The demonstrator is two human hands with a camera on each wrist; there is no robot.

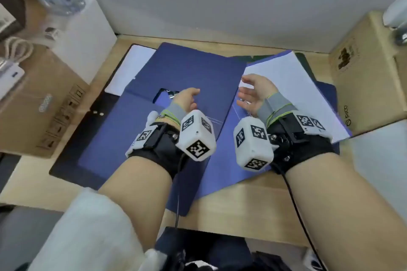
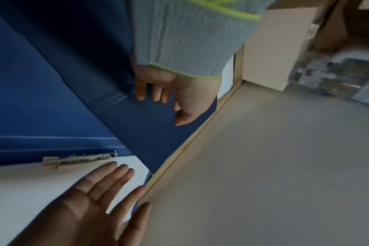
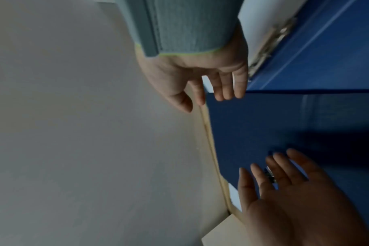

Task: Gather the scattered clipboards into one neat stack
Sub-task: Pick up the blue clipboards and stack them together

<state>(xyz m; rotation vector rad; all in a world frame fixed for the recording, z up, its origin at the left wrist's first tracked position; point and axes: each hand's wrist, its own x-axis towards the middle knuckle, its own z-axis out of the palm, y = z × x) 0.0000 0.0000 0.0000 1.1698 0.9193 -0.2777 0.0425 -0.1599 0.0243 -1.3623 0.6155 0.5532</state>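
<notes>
Hovering palms inward, the left hand (image 1: 187, 100) and right hand (image 1: 253, 92) hold nothing, each grip slack with fingers straight, above blue clipboards (image 1: 176, 86) lying overlapped and askew on the wooden worktop (image 1: 242, 209), white paper (image 1: 286, 77) under the right hand.

The flat folding clipboards (image 1: 185, 72) are plain deep blue, with one darker navy board (image 1: 72, 160) beneath them at the left, and the sheets of paper (image 1: 286, 77) clipped in them are unmarked white beside a silver metal clip (image 2: 80, 159). They lie on a pale wooden tabletop (image 1: 242, 209) flanked by brown cardboard boxes (image 1: 370, 72) printed in black. Ribbed grey knitted cuffs (image 1: 273, 105) edged in lime green sit above black wrist straps (image 1: 160, 145) carrying white cubes (image 1: 198, 136) patterned with black-and-white square codes.
</notes>
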